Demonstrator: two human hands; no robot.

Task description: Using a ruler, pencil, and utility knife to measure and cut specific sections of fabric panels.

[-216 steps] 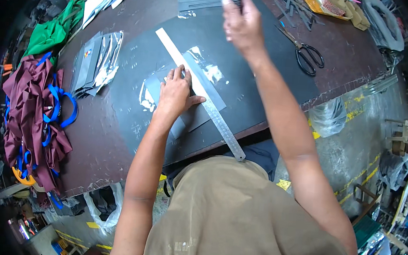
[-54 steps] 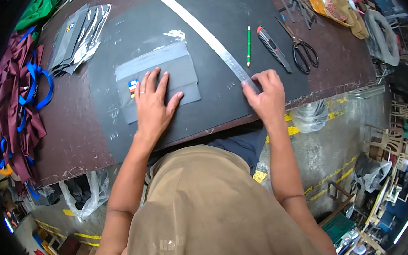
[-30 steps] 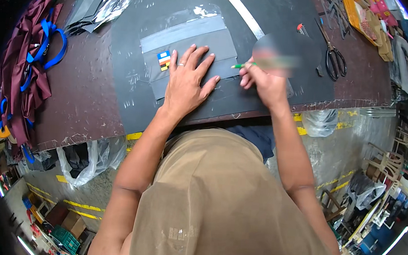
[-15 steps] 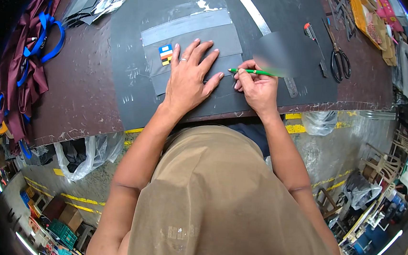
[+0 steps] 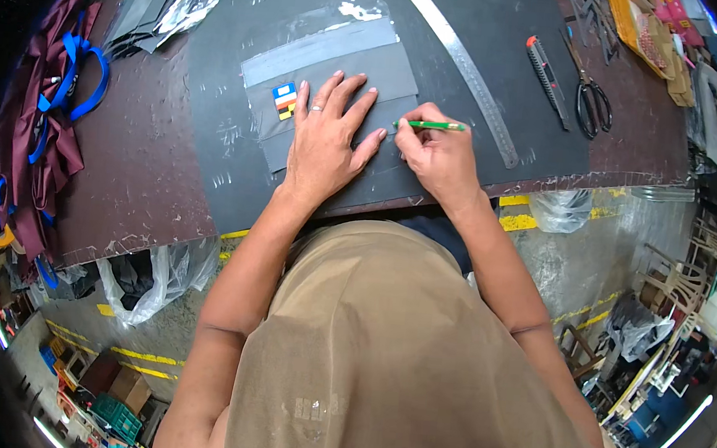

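**Flat palm on the grey piece, pencil at its edge**

The left hand (image 5: 328,133) lies palm down with its fingers spread wide across the grey sheet piece (image 5: 332,79), holding nothing, just pressing it flat against the dark cutting mat (image 5: 214,128). A ring shows on one finger. The forearm runs straight up from the body, elbow bent and tucked close. The right hand (image 5: 436,150) is curled tight around a green pencil (image 5: 432,125), which lies almost level, its tip pointing left toward the right edge of the grey piece, just beside the spread fingers. The wrist rests on the mat near the table's front edge.

Whether the pencil tip actually touches the piece I cannot tell. A small coloured label (image 5: 284,100) sits on the piece by the left hand's little finger, too small to make out. The person's shoulders and tan shirt cover the table's near edge.

A long metal ruler (image 5: 464,64) lies slantwise just beyond the right hand. Further right sit a utility knife (image 5: 547,70) and scissors (image 5: 591,103). Maroon bags with blue straps (image 5: 42,123) are heaped at the left on the brown table (image 5: 133,198). Below, the concrete floor (image 5: 575,258) carries yellow lines, with plastic bags hanging off the table.
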